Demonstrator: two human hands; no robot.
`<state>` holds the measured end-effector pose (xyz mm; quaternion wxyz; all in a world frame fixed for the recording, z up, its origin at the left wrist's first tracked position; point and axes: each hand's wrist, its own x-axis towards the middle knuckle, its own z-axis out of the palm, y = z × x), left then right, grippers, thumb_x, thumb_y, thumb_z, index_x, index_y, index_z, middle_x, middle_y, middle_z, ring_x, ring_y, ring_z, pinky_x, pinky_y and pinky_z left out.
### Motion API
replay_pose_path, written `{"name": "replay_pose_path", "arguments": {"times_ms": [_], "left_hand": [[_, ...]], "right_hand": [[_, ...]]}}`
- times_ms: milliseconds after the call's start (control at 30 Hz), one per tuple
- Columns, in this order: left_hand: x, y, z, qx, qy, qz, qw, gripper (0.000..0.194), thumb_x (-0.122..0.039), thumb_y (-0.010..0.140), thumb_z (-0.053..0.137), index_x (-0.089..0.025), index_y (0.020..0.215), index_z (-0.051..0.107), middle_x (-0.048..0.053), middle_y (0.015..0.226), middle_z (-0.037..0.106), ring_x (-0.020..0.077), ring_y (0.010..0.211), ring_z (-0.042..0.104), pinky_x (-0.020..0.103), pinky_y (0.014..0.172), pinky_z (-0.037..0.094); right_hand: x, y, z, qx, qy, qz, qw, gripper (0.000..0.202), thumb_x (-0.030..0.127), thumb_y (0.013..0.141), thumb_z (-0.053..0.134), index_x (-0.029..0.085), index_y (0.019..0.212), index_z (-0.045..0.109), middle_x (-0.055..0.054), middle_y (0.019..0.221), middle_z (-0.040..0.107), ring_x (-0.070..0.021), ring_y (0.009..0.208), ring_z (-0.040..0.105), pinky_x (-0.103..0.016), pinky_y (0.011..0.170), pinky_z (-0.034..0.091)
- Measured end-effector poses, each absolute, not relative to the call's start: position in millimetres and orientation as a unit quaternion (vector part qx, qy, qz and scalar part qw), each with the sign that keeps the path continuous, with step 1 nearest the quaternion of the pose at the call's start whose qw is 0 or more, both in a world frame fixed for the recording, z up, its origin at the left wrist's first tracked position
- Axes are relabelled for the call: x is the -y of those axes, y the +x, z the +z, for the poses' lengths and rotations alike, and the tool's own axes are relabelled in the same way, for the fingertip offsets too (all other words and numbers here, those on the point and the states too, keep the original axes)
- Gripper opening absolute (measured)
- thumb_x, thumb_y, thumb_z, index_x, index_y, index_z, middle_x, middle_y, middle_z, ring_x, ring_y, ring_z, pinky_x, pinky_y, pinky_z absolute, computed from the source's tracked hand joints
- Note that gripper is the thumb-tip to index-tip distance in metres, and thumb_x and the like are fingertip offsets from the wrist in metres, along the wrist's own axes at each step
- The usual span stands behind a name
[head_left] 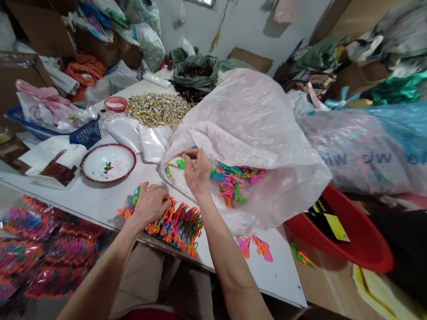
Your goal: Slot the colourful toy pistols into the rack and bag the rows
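Observation:
My left hand (151,202) rests over a row of small colourful plastic pieces (179,227), its fingers curled down onto them near the table's front edge. The pieces stand packed side by side in orange, pink, green and blue. My right hand (196,169) is at the mouth of a large whitish plastic bag (247,114), thumb and fingers pinched together. A bit of blue shows at those fingertips; most of what they hold is hidden. More loose plastic pieces (232,180) spill from the bag opening, beside my right wrist. Some pink and orange pieces (255,247) lie right of my forearm.
Left on the white table (278,272) are an enamel plate (109,175) and a blue basket (85,134). A heap of small beads or wrapped bits (156,108) lies behind. A red basin (363,237) stands right; filled clear packets (49,257) lie lower left.

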<state>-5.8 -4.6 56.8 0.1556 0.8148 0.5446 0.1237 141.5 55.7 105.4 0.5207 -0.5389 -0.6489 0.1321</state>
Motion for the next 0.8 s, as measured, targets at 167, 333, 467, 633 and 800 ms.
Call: {"name": "replay_pose_path", "arguments": {"times_ms": [167, 333, 467, 633, 800], "left_hand": [[7.8, -5.4, 54.3, -0.538, 0.816, 0.145, 0.155, 0.028, -0.039, 0.090, 0.048, -0.020, 0.078, 0.065, 0.006, 0.084, 0.069, 0.0263, 0.099, 0.060, 0.052, 0.107, 0.025], [10.0, -7.5, 49.7, -0.534, 0.817, 0.144, 0.165, 0.031, -0.037, 0.091, 0.044, -0.017, 0.083, 0.067, 0.008, 0.089, 0.070, 0.0263, 0.100, 0.060, 0.054, 0.108, 0.023], [11.9, -6.3, 53.1, -0.541, 0.815, 0.126, 0.166, 0.033, -0.037, 0.092, 0.042, -0.016, 0.085, 0.068, 0.009, 0.089, 0.070, 0.0269, 0.101, 0.060, 0.053, 0.108, 0.023], [11.5, -4.6, 51.8, -0.544, 0.811, 0.135, 0.168, 0.031, -0.035, 0.089, 0.044, -0.017, 0.081, 0.068, 0.009, 0.089, 0.071, 0.0271, 0.099, 0.061, 0.054, 0.106, 0.025], [8.5, -4.4, 38.8, -0.537, 0.811, 0.181, 0.146, 0.028, -0.035, 0.088, 0.046, -0.020, 0.079, 0.069, 0.007, 0.083, 0.072, 0.0252, 0.093, 0.064, 0.053, 0.104, 0.030]], "right_hand": [[-61.0, 161.6, 91.4, 0.600, -0.566, 0.157, 0.544, 0.008, 0.028, 0.081, 0.051, 0.021, 0.083, 0.053, -0.004, 0.082, 0.063, -0.0198, 0.078, 0.057, -0.033, 0.078, 0.046], [-90.8, 230.3, 140.5, 0.407, -0.612, 0.078, 0.674, 0.005, 0.024, 0.074, 0.053, 0.020, 0.075, 0.050, 0.001, 0.069, 0.056, -0.0172, 0.070, 0.055, -0.031, 0.073, 0.045], [-74.7, 266.2, 202.3, 0.517, -0.534, 0.020, 0.669, 0.004, 0.019, 0.074, 0.056, 0.019, 0.078, 0.055, 0.001, 0.073, 0.058, -0.0154, 0.074, 0.056, -0.029, 0.077, 0.045], [23.3, 195.0, 191.0, 0.796, -0.384, 0.344, 0.318, 0.006, 0.013, 0.080, 0.061, 0.018, 0.079, 0.062, 0.002, 0.079, 0.066, -0.0114, 0.075, 0.061, -0.020, 0.070, 0.046], [46.6, 122.2, 201.3, 0.903, -0.157, 0.399, 0.000, 0.019, 0.006, 0.067, 0.076, 0.020, 0.064, 0.064, 0.008, 0.069, 0.066, -0.0082, 0.071, 0.064, -0.012, 0.067, 0.048]]}}
